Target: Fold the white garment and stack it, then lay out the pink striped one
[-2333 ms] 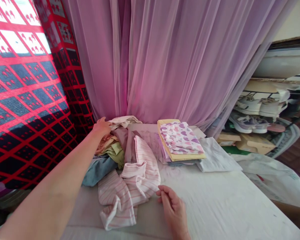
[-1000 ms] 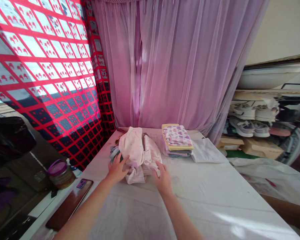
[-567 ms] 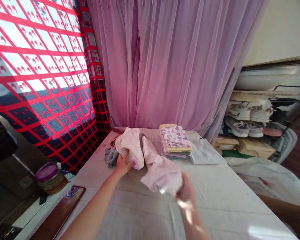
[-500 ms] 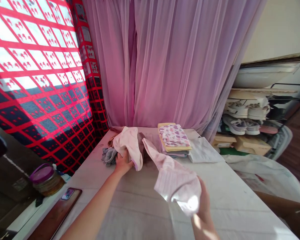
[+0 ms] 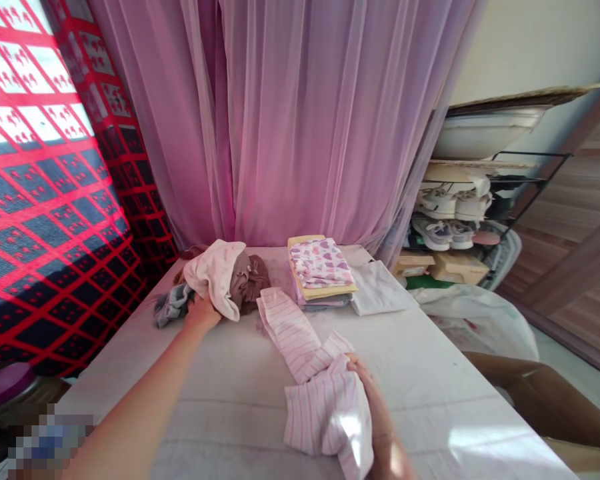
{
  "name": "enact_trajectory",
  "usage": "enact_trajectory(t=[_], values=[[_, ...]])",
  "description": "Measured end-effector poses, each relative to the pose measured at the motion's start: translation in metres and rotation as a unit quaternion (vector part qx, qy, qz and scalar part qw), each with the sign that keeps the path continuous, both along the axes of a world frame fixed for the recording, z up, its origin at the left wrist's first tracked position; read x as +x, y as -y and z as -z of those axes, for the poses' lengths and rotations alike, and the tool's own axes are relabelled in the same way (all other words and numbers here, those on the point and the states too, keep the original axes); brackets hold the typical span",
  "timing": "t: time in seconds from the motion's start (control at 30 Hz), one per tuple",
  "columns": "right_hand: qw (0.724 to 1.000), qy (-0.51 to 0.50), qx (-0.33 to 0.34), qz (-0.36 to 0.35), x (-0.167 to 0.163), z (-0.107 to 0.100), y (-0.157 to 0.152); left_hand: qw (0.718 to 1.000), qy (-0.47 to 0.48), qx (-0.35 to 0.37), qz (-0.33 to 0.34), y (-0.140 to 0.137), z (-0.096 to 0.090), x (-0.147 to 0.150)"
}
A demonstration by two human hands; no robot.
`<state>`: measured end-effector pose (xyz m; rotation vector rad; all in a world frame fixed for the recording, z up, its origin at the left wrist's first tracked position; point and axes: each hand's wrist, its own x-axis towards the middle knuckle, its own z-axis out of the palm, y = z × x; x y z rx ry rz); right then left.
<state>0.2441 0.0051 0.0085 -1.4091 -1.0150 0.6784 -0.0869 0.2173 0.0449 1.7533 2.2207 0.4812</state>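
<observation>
My right hand [image 5: 373, 400] is closed on a pink-and-white striped garment [image 5: 325, 407], which looks like small trousers. One leg of it stretches away across the white-covered table [image 5: 220, 400]. At the far left, my left hand [image 5: 203, 313] reaches into a heap of clothes, its fingers partly hidden under a pale pink cloth [image 5: 215, 273]. Beside that hand lies a crumpled grey cloth [image 5: 173, 303], and to the right of the pink cloth a brown garment [image 5: 250, 277]. Whether the left fingers grip anything does not show.
A folded stack topped by a heart-print cloth [image 5: 320, 263] stands at the back centre, with a folded white cloth [image 5: 383, 287] to its right. Purple curtains [image 5: 290, 133] hang behind. Shoes [image 5: 443, 233] sit on a rack at right, above a cardboard box [image 5: 545, 400]. A purple-lidded jar [image 5: 7, 387] stands left.
The striped garment has come down onto the table and spread toward me with my right hand. My left hand stays at the heap. The camera view has turned right.
</observation>
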Motion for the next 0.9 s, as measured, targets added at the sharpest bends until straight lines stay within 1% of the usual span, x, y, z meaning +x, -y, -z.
enact_trajectory(t=[0.03,0.07,0.1,0.13,0.17,0.2,0.23,0.3,0.37,0.4,0.43,0.5,0.53,0.57,0.6,0.67,0.73,0.8,0.9], values=[[0.996,-0.078,-0.007,-0.044,-0.002,-0.001,-0.001,0.999,0.02,0.038,0.012,0.011,0.01,0.002],[0.984,-0.156,-0.013,-0.086,-0.006,-0.002,-0.002,0.995,0.054,0.081,0.029,0.026,0.021,0.004],[0.969,-0.216,-0.019,-0.119,-0.01,-0.003,-0.003,0.988,0.102,0.106,0.047,0.044,0.031,0.008],[0.96,-0.243,-0.026,-0.137,-0.015,-0.005,-0.004,0.979,0.153,0.122,0.065,0.064,0.041,0.012],[0.957,-0.245,-0.029,-0.153,-0.022,-0.008,-0.005,0.967,0.2,0.13,0.089,0.086,0.047,0.017],[0.958,-0.228,-0.028,-0.17,-0.03,-0.013,-0.004,0.955,0.245,0.13,0.106,0.108,0.051,0.023],[0.961,-0.197,-0.027,-0.194,-0.039,-0.019,-0.003,0.941,0.289,0.114,0.131,0.13,0.052,0.03],[0.96,-0.11,-0.021,-0.256,-0.059,-0.034,0.003,0.908,0.38,0.054,0.169,0.169,0.045,0.042],[0.946,-0.021,-0.004,-0.323,-0.08,-0.049,0.012,0.857,0.478,-0.014,0.192,0.196,0.031,0.05],[0.935,0.018,0.007,-0.354,-0.089,-0.055,0.018,0.828,0.526,-0.043,0.188,0.205,0.024,0.052],[0.926,0.044,0.016,-0.374,-0.097,-0.059,0.023,0.799,0.568,-0.067,0.185,0.211,0.017,0.052],[0.92,0.062,0.021,-0.386,-0.106,-0.061,0.03,0.748,0.633,-0.096,0.176,0.217,0.008,0.051],[0.923,0.057,0.017,-0.381,-0.109,-0.061,0.032,0.731,0.651,-0.103,0.173,0.218,0.006,0.049],[0.927,0.048,0.011,-0.372,-0.109,-0.059,0.034,0.722,0.662,-0.107,0.169,0.219,0.006,0.048],[0.931,0.04,0.005,-0.364,-0.109,-0.058,0.034,0.72,0.665,-0.112,0.161,0.219,0.006,0.047],[0.933,0.032,-0.008,-0.358,-0.107,-0.058,0.035,0.728,0.662,-0.119,0.136,0.22,0.009,0.048],[0.933,0.038,-0.023,-0.356,-0.105,-0.059,0.037,0.732,0.666,-0.104,0.101,0.221,0.009,0.05],[0.931,0.068,-0.022,-0.359,-0.103,-0.058,0.039,0.73,0.677,-0.059,0.07,0.22,0.002,0.05],[0.921,0.143,-0.006,-0.362,-0.099,-0.051,0.041,0.731,0.679,0.046,0.05,0.217,-0.021,0.045]])
